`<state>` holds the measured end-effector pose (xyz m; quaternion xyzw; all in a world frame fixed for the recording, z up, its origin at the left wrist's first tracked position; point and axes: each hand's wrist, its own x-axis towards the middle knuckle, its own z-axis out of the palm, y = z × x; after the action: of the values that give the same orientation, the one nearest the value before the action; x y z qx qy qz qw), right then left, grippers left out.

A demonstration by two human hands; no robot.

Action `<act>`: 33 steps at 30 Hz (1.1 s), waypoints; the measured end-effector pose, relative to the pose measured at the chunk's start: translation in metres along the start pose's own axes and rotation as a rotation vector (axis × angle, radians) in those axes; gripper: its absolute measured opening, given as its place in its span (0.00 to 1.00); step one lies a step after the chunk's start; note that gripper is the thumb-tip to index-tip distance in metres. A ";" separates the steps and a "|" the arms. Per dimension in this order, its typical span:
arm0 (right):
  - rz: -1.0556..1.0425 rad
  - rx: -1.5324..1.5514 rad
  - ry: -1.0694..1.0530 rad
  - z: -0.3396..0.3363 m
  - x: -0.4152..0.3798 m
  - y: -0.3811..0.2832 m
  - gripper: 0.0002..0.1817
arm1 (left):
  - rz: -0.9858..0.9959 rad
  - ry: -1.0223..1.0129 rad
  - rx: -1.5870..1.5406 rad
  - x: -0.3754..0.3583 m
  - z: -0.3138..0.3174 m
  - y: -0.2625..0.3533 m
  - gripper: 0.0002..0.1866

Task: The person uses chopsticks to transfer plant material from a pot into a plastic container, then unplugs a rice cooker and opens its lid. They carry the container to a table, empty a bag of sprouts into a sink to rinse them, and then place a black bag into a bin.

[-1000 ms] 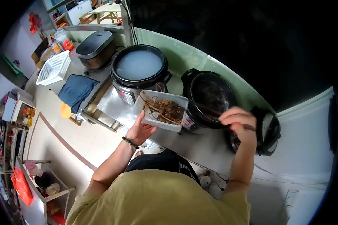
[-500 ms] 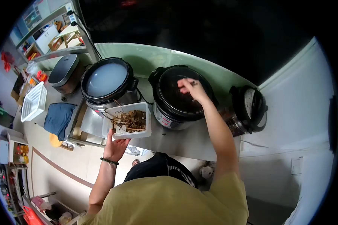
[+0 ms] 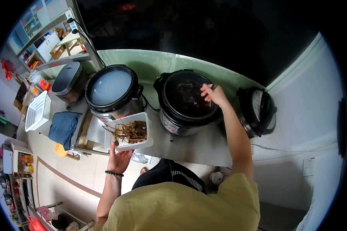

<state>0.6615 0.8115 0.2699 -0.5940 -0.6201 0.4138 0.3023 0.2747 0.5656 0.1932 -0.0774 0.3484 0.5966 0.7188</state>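
My left hand (image 3: 118, 160) supports a white plastic container (image 3: 147, 143) by its near side, thumb up against the wall and fingers underneath. Inside it lies a tangle of brown, dried, stringy stems (image 3: 132, 132), some poking past the left rim. My right hand (image 3: 215, 95) is over the right side of an open electric pressure cooker (image 3: 180, 126) with its fingers curled together. A small greyish bit shows at the fingers, but I cannot tell what it is. Dark liquid (image 3: 187, 96) with a disturbed, rippled surface fills the cooker's inner pot.
Left of it stands another open cooker (image 3: 117, 112) holding cloudy whitish liquid (image 3: 111, 87). A lidded cooker (image 3: 257, 113) is at the right. Further left are a grey bin-like appliance (image 3: 66, 79), a white basket (image 3: 38, 111) and a dark cloth (image 3: 64, 127) at the metal counter's edge.
My right hand has moved right and slightly down over the cooker. The dark liquid now looks stirred up. The container has shifted slightly down in view, still in my left hand.
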 end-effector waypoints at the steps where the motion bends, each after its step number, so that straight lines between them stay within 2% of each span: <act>1: -0.021 -0.016 0.151 0.000 0.004 0.006 0.20 | -0.003 0.002 0.012 0.000 0.002 0.000 0.47; 4: -0.093 0.020 0.398 -0.003 0.011 0.017 0.21 | -0.012 0.004 0.039 0.001 0.006 0.000 0.47; 5: -0.091 0.023 0.406 -0.002 0.014 0.019 0.21 | -0.020 0.007 0.049 0.001 0.008 0.000 0.47; 7: -0.193 0.212 0.465 0.001 0.017 0.022 0.20 | -0.035 -0.017 0.067 0.004 0.006 0.000 0.47; 8: -0.189 0.215 0.471 0.001 0.017 0.024 0.20 | -0.045 -0.037 0.075 0.006 0.005 0.000 0.48; 11: -0.194 0.586 0.558 0.001 0.019 0.024 0.17 | -0.040 -0.017 0.088 0.004 0.012 -0.006 0.50; 14: -0.224 0.885 0.508 -0.002 0.012 0.019 0.15 | -0.066 -0.043 0.125 0.004 0.016 -0.006 0.52; 16: -0.229 1.023 0.463 -0.003 -0.003 -0.001 0.13 | -0.060 -0.053 0.132 0.005 0.018 -0.007 0.50; 20: -0.362 1.078 0.203 0.004 -0.052 -0.056 0.13 | -0.036 -0.044 0.121 0.008 0.028 -0.009 0.46; 22: -0.497 0.857 -0.075 0.012 -0.086 -0.089 0.10 | -0.046 -0.055 0.143 0.010 0.032 -0.008 0.45; 24: -0.718 0.144 -0.382 0.018 -0.115 -0.113 0.05 | -0.047 -0.094 0.155 0.012 0.036 -0.008 0.50; 26: -0.849 -0.056 -0.475 0.023 -0.129 -0.128 0.08 | -0.043 -0.088 0.139 0.014 0.037 -0.008 0.50; 28: -0.905 -0.040 -0.410 0.020 -0.134 -0.131 0.07 | -0.037 -0.096 0.158 0.014 0.042 -0.009 0.50; 31: -0.864 -0.101 -0.532 0.012 -0.143 -0.140 0.06 | -0.062 -0.119 0.147 0.018 0.039 -0.011 0.49; 33: -0.845 -0.031 -0.449 -0.003 -0.144 -0.141 0.07 | -0.090 -0.122 0.127 0.021 0.038 -0.012 0.48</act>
<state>0.6113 0.6770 0.4107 -0.1900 -0.8633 0.3635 0.2939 0.3021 0.5993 0.2056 -0.0108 0.3373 0.5439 0.7683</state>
